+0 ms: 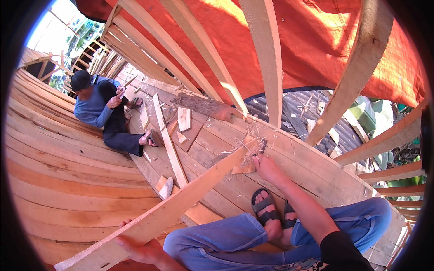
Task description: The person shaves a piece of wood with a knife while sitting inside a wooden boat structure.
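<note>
A long wooden plank [167, 211] slants across in front of me, its near end at the lower left. Around its edge near that end, my left hand [142, 249] is closed, with the thumb on the face and fingertips showing over the far side. At the far end of the plank, my right hand [267, 168] is closed on a dark, narrow blade-like tool [262, 145], whose handle is hidden in the fist. Thin curled shavings gather about that end, over a short flat board [244, 167] on the floor.
Another person [101, 106] sits at the left, holding a slim piece of wood. A narrow board [169, 140], a bark-edged slab [204, 105] and offcuts lie on the plank floor [226, 196]. Curved ribs [271, 67] rise before an orange tarp [316, 49]; a plank wall [77, 180] curves at left.
</note>
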Available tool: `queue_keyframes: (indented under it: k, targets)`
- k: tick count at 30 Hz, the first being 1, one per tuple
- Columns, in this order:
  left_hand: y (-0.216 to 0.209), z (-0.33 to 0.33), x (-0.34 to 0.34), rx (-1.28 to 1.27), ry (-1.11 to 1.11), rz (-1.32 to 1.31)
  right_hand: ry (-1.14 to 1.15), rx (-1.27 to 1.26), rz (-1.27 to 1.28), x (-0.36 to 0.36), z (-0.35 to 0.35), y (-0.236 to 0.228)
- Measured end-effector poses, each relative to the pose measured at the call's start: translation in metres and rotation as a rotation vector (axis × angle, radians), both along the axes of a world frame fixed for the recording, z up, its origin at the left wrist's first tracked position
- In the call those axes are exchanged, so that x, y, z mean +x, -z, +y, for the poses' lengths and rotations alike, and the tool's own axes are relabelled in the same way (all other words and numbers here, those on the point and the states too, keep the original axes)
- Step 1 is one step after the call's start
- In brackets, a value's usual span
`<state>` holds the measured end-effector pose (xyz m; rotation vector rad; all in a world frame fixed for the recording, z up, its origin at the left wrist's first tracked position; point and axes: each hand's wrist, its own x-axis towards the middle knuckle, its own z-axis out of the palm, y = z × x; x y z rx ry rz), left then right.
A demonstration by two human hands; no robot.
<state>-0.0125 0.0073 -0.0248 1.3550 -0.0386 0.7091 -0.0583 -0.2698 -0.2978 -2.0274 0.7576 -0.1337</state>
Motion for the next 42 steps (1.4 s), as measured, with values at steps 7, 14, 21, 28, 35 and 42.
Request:
queue_keyframes:
  k: [7,14,21,28,35,42]
  targets:
    - [0.005,-0.003,0.008,-0.012,0.037,0.001,0.046,-0.04,0.058,-0.01,-0.042,0.046]
    - [-0.001,-0.003,0.012,-0.001,-0.024,0.028,-0.006,0.023,0.016,0.009,-0.004,-0.011]
    - [0.006,0.012,0.015,0.035,-0.063,-0.032,-0.023,0.032,0.039,0.006,-0.017,0.007]
    - [0.004,0.0,0.024,0.036,-0.005,-0.061,0.009,0.044,0.192,0.011,-0.05,0.044]
    - [0.006,0.018,0.021,0.043,0.041,-0.064,-0.007,0.017,-0.016,0.005,0.0,-0.027]
    - [0.007,0.023,0.012,0.082,0.121,-0.066,-0.028,0.06,0.006,-0.014,0.027,-0.053]
